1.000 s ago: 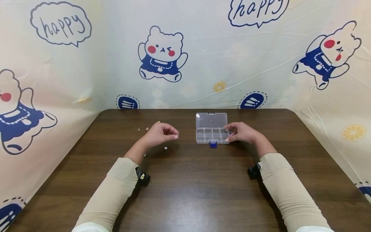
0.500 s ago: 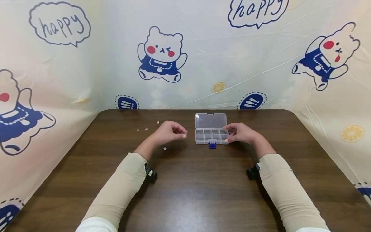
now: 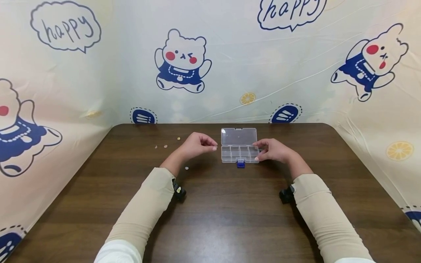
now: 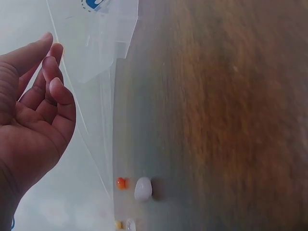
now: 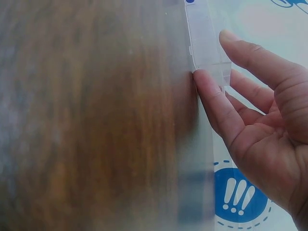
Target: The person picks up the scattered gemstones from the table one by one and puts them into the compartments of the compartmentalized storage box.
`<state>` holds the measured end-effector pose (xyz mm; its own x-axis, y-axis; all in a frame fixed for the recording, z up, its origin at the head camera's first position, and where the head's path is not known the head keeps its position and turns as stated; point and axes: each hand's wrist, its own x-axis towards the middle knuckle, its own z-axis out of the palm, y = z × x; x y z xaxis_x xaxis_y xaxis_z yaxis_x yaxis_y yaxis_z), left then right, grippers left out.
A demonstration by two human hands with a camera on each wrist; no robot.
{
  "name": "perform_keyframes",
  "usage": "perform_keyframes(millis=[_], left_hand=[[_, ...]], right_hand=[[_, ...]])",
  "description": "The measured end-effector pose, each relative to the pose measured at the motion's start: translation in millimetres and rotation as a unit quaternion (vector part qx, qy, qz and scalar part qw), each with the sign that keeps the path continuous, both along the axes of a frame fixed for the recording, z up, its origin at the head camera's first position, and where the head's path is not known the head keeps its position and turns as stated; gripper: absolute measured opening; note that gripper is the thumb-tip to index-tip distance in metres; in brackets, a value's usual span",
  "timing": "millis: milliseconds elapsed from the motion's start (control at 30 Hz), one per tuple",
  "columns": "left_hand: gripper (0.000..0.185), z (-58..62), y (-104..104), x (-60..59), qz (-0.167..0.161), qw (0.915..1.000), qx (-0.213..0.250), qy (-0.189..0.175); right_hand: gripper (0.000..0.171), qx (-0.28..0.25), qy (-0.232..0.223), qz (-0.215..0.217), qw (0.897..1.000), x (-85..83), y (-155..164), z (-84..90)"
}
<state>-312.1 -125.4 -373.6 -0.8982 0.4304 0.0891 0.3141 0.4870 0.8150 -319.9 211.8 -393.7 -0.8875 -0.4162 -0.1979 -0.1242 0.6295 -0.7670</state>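
Here, near the middle of the head view, a clear compartment box point(image 3: 239, 153) sits on the dark wooden table point(image 3: 210, 219), its lid point(image 3: 238, 136) tipped back toward the upper part of the frame and a small blue latch point(image 3: 241, 164) at its lower edge. The right hand point(image 3: 274, 150) rests against the box's right end: in the right wrist view the thumb point(image 5: 216, 103) presses the near corner of the clear plastic point(image 5: 207, 41) while the other fingers lie loosely extended along the far side, slightly apart, bracing rather than wrapping it. The left hand point(image 3: 197, 144) hovers just left of the box, not touching it. Its fingers are curled inward with the tips drawn toward the thumb; a tiny pale speck shows at the fingertips in the head view, but whether something is pinched there I cannot tell. In the left wrist view the fingers point(image 4: 53, 72) are gently bent and close together, the palm bare.

Left of that hand, a few small beads point(image 3: 166, 146) lie scattered on the table, and one pale bead point(image 3: 186, 168) lies below the wrist. The left wrist view shows a white bead point(image 4: 143, 188) beside an orange one point(image 4: 121, 183). Behind the table hangs a cream cloth backdrop point(image 3: 98, 73) printed with bears and the word "happy".
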Motion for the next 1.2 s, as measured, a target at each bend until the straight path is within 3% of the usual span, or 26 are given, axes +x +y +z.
perform_keyframes(millis=[333,700,1200], left_hand=[[0.016,-3.6,13.0,-13.6,0.004,1.0,-0.001,-0.003],[0.015,-3.9,22.3,-23.3,-0.012,0.999,-0.04,-0.013],[0.014,-17.1,34.3,-31.5,-0.005,0.9976,-0.061,-0.034]], right_hand=[[0.067,-0.002,0.003,0.005,1.0,0.6,-0.7,0.7],[0.066,0.002,0.002,0.001,1.0,1.4,-0.6,1.4],[0.068,-0.004,-0.004,-0.001,1.0,0.4,-0.4,0.6]])
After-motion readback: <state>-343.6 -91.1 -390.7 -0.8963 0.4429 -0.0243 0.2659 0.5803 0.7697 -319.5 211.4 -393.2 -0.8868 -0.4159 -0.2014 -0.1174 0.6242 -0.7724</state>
